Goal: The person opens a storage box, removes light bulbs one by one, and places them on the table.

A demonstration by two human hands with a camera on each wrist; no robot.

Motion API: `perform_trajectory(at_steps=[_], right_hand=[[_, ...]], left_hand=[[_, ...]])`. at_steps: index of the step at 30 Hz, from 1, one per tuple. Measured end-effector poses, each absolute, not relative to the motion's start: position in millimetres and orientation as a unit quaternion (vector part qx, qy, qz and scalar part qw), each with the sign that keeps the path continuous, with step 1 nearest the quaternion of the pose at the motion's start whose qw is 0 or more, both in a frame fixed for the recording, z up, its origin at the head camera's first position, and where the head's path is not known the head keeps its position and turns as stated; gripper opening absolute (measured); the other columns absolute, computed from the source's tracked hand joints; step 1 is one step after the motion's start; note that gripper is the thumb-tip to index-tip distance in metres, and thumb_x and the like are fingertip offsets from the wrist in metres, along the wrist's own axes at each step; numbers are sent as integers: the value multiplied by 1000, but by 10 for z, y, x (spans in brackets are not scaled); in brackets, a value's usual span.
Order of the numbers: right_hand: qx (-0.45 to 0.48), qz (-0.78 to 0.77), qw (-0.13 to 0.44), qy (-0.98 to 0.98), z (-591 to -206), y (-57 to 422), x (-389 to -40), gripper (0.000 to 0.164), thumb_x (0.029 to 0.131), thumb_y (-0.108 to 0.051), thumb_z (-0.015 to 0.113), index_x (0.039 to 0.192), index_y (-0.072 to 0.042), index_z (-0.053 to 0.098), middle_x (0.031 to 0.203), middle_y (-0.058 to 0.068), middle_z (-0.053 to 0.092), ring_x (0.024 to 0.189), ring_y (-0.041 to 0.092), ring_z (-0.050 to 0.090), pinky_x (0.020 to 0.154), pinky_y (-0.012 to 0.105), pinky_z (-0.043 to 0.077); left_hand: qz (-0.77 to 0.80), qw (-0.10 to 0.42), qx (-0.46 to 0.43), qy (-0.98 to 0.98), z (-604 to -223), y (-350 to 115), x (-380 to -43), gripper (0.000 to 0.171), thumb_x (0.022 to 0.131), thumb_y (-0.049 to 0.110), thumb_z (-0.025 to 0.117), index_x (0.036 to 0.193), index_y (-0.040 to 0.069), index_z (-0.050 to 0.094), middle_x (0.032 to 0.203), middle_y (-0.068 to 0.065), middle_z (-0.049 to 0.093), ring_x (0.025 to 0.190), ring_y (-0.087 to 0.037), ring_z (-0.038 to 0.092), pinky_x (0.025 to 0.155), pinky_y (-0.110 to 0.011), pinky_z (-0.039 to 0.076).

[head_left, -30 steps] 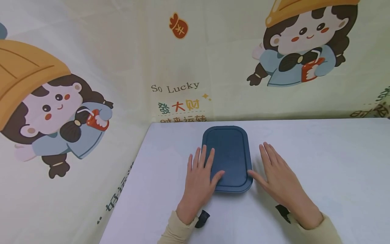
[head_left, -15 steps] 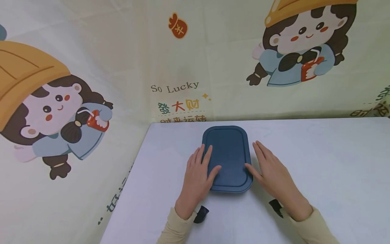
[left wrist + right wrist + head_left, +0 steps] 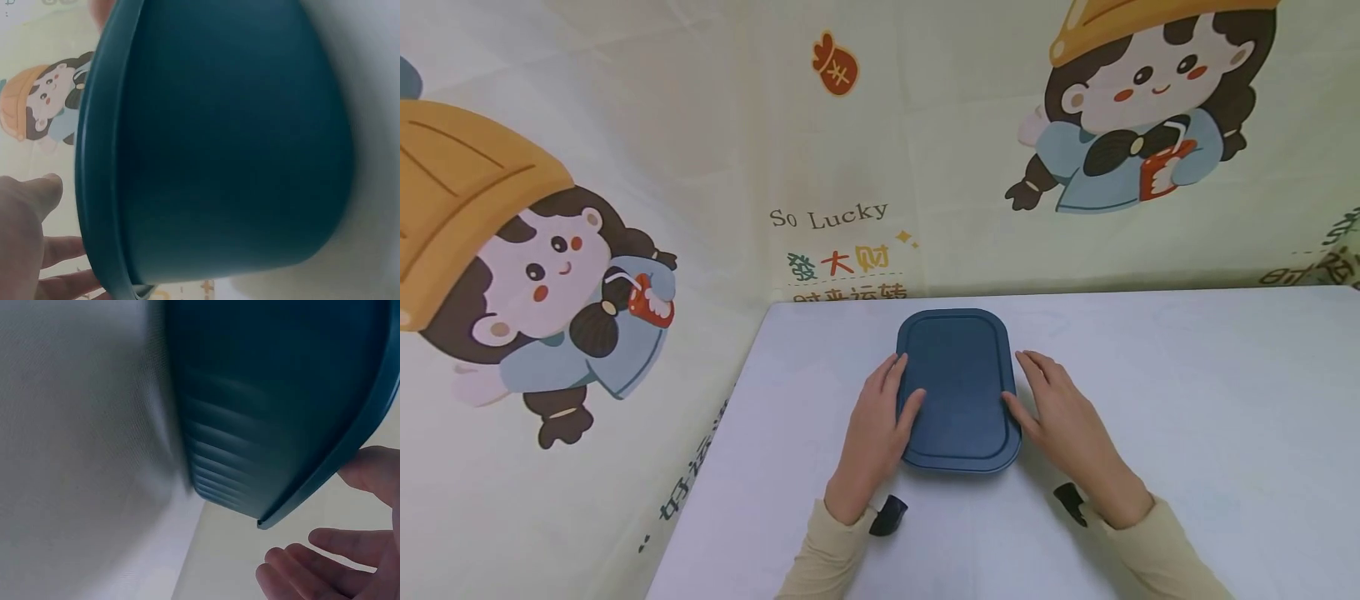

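Observation:
A dark blue rectangular box (image 3: pixel 958 383) with rounded corners and a flat lid stands on the white table. My left hand (image 3: pixel 871 437) is at its left edge, fingers extended along the side and thumb near the lid's rim. In the left wrist view, the thumb is apart from the box's smooth wall (image 3: pixel 231 137), and the fingertips reach the rim. At the right edge is my right hand (image 3: pixel 1071 425), its thumb touching the rim. The right wrist view shows its other fingers (image 3: pixel 350 544) loosely extended, apart from the box, whose end wall (image 3: pixel 219 456) is ribbed.
The white tabletop (image 3: pixel 1210 400) extends to both sides of the box. Behind it and at the left hang pale printed cloths (image 3: pixel 970 242) with cartoon figures. A dark strap piece (image 3: pixel 889 515) shows at the left wrist and another (image 3: pixel 1070 504) at the right.
My left hand has slid left off the lid to the box's left edge. My right hand has moved left, closer to the box's right side. The box has hardly moved.

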State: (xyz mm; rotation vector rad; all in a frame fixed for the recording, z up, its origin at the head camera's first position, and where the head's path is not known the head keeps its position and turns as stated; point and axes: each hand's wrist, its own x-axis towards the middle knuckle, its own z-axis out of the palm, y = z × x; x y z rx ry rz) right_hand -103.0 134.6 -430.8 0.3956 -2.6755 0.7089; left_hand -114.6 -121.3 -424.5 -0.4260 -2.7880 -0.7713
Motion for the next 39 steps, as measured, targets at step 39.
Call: perform_trajectory(at_steps=[39], right_hand=[[67, 345, 87, -932, -4345, 1205, -1207, 51, 97, -20, 61, 134, 12, 48, 124, 26, 56, 103, 36, 63, 84, 49, 56]], left_hand=[[-494, 22, -67, -867, -4458, -1429, -1428, 45, 101, 27, 60, 139, 3, 54, 128, -12, 62, 112, -23, 64, 96, -38, 54]])
